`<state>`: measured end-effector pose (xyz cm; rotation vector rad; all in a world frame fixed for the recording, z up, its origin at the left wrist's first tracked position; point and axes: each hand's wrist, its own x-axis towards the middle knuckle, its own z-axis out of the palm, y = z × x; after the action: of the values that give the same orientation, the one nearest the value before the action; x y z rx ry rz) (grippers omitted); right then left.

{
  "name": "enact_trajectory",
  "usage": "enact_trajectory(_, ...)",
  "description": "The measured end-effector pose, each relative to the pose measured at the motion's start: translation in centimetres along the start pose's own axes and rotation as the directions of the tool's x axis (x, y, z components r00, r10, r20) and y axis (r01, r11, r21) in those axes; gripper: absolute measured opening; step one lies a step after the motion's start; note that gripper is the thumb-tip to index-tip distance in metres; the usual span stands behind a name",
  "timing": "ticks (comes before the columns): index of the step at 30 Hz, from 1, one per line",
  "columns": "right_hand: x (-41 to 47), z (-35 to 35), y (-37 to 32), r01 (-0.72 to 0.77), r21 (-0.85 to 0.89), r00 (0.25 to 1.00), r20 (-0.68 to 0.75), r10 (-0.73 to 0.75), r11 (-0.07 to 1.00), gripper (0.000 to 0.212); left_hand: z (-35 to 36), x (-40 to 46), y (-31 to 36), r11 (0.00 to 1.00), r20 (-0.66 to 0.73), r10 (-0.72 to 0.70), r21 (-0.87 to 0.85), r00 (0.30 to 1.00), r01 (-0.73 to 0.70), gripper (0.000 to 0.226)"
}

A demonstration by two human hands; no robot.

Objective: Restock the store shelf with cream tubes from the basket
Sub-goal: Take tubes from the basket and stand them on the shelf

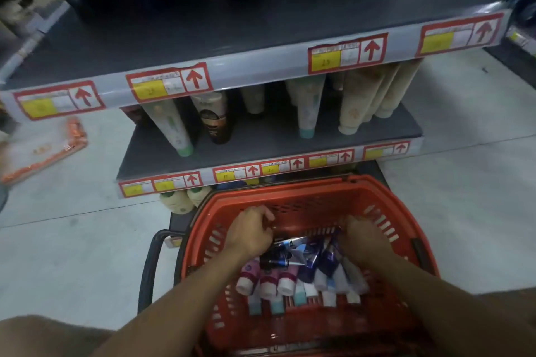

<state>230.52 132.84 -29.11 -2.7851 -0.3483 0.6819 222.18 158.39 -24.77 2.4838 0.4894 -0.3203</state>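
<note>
A red plastic basket (293, 197) stands on the floor in front of the shelf unit and holds several cream tubes (293, 278), pink, dark blue and white, lying with caps toward me. Both my hands reach into it. My left hand (251, 233) has its fingers curled over the far ends of the dark tubes at the pile's left. My right hand (364, 236) is curled around dark blue tubes at the pile's right. The fingertips of both hands are hidden. The dark upper shelf (203, 35) has a wide bare stretch along its front.
The lower shelf (261, 142) holds upright tubes and a dark bottle, with price labels along both shelf edges. White bottles (179, 200) stand at the bottom left of the unit. An orange packet (43, 151) lies on the pale floor at left.
</note>
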Motion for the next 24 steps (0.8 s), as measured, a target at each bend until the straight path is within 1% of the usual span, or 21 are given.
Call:
enact_trajectory(1,0.4,1.1,0.4,-0.027,-0.004,0.999,0.042,0.027,1.0,0.032,0.9,0.4,-0.7,1.0,0.027,-0.02,0.008,0.999,0.019,0.029)
enact_trajectory(3,0.6,2.9,0.6,-0.073,-0.01,0.983,0.167,0.073,0.997,0.027,2.8,1.1,-2.1,0.998,0.079,-0.057,0.018,0.995,0.055,0.03)
enact_trajectory(5,1.0,4.6,0.8,-0.129,0.026,0.966,0.231,0.119,0.991,0.028,4.8,1.7,-3.3,0.995,0.143,-0.097,0.023,0.985,0.094,0.029)
enact_trajectory(7,1.6,6.6,1.0,-0.218,0.128,0.951,0.252,0.181,0.968,0.034,6.5,2.3,-4.4,0.991,0.187,-0.135,0.033,0.973,0.132,0.026)
enact_trajectory(9,2.2,8.2,0.8,-0.292,0.248,0.932,0.292,0.217,0.923,0.031,7.9,3.0,-5.4,0.985,0.204,-0.173,0.044,0.963,0.168,0.027)
enact_trajectory(10,2.7,9.0,0.9,-0.295,0.295,0.935,0.283,0.212,0.909,0.027,8.6,3.4,-5.9,0.982,0.204,-0.191,0.039,0.96,0.187,0.032)
enact_trajectory(11,2.7,9.6,0.8,-0.315,0.36,0.941,0.241,0.239,0.878,0.024,9.3,3.7,-6.5,0.978,0.209,-0.21,0.034,0.955,0.208,0.038)
enact_trajectory(12,3.1,10.8,0.9,-0.354,0.435,0.935,0.201,0.294,0.828,0.03,9.9,4.1,-6.9,0.975,0.213,-0.222,0.033,0.951,0.22,0.044)
enact_trajectory(13,3.4,11.6,1.0,-0.397,0.478,0.918,0.197,0.345,0.784,0.033,10.5,4.3,-7.4,0.972,0.222,-0.236,0.047,0.946,0.232,0.049)
enact_trajectory(15,4.8,15.1,3.0,-0.429,0.538,0.903,0.225,0.366,0.725,0.042,11.7,4.5,-7.9,0.966,0.243,-0.258,0.07,0.935,0.248,0.048)
enact_trajectory(16,5.0,15.8,3.4,-0.452,0.546,0.891,0.242,0.383,0.706,0.042,12.2,4.6,-8.1,0.964,0.254,-0.265,0.063,0.93,0.257,0.045)
enact_trajectory(17,5.1,16.0,3.3,-0.487,0.564,0.872,0.266,0.411,0.667,0.036,12.7,4.6,-8.2,0.962,0.254,-0.272,0.054,0.928,0.267,0.043)
enact_trajectory(19,6.5,19.3,5.6,-0.481,0.584,0.876,0.282,0.392,0.654,0.028,13.4,4.5,-8.4,0.962,0.218,-0.273,0.061,0.937,0.266,0.042)
enact_trajectory(20,6.4,18.9,5.5,-0.48,0.568,0.876,0.281,0.391,0.669,0.034,13.6,4.6,-8.5,0.964,0.193,-0.265,0.076,0.945,0.255,0.043)
enact_trajectory(21,6.1,18.0,4.7,-0.478,0.575,0.877,0.27,0.398,0.663,0.042,13.7,4.6,-8.5,0.965,0.183,-0.259,0.094,0.948,0.245,0.046)
enact_trajectory(22,6.4,18.6,5.2,-0.508,0.592,0.857,0.274,0.436,0.626,0.045,13.7,4.6,-8.5,0.967,0.184,-0.247,0.117,0.951,0.228,0.05)
enact_trajectory(23,6.7,19.6,5.9,-0.517,0.594,0.85,0.275,0.449,0.617,0.04,13.7,4.7,-8.5,0.968,0.197,-0.231,0.145,0.953,0.205,0.055)
enact_trajectory(24,6.6,19.1,5.5,-0.526,0.584,0.847,0.293,0.444,0.618,0.034,13.7,4.8,-8.6,0.969,0.215,-0.213,0.175,0.953,0.177,0.059)
